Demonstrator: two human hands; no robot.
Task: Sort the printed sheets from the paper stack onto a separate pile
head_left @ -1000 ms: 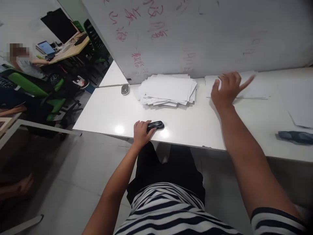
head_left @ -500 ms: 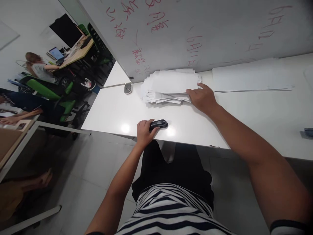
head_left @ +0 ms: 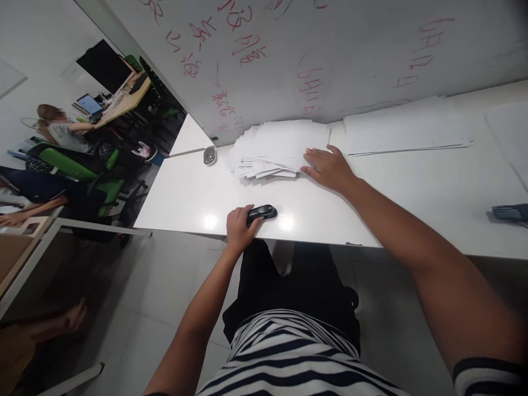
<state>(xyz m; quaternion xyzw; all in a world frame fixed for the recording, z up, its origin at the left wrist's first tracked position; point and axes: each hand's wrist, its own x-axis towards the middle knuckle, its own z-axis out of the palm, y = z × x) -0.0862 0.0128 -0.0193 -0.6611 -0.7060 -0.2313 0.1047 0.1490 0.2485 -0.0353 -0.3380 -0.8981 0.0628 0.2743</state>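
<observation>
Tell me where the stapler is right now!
In the head view, the stapler is near the middle, by the near edge of the table, with the left hand around its left end. The paper pile is beyond it.

The white table [head_left: 177, 192] has a glossy flat top and supports an uneven stack of papers [head_left: 280, 137] toward the rear, with a small rounded grey device [head_left: 210, 157] just to its left. A black stapler [head_left: 262, 212] rests near the front edge. To the right lie a flatter paper pile [head_left: 404, 127], further white paper [head_left: 509, 127] and a dark blue-grey item [head_left: 511, 213], its type indistinct.
</observation>
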